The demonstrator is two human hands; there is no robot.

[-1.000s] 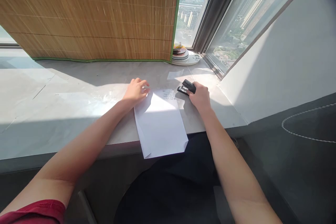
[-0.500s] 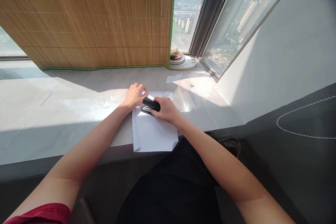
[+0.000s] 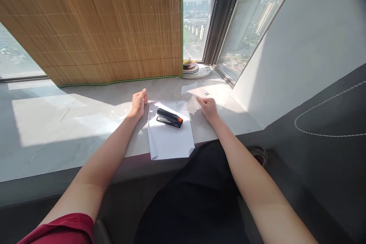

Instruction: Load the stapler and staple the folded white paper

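A black stapler [image 3: 169,117] with an orange patch at its right end lies on white sheets of paper [image 3: 171,141]. The sheets reach over the sill's front edge, with bent corners at the bottom and some dark print at the top right. To the left of the paper rests my left hand [image 3: 139,103], its fingers curled closed and nothing seen in them. On the other side, my right hand [image 3: 209,108] is a loose fist on the sill, apart from the stapler, with nothing visible in it.
Behind my right hand, a small paper piece [image 3: 188,88] and two small dark staple strips [image 3: 206,93] lie on the pale sill [image 3: 94,122]. Stacked plates [image 3: 197,70] stand in the window corner beside a bamboo blind [image 3: 120,26]. A beaded cord [image 3: 296,124] hangs at right.
My right hand has let go of the stapler and moved right, off the paper. The stapler now lies on the sheets. My left hand has drawn back left from the paper and curled.
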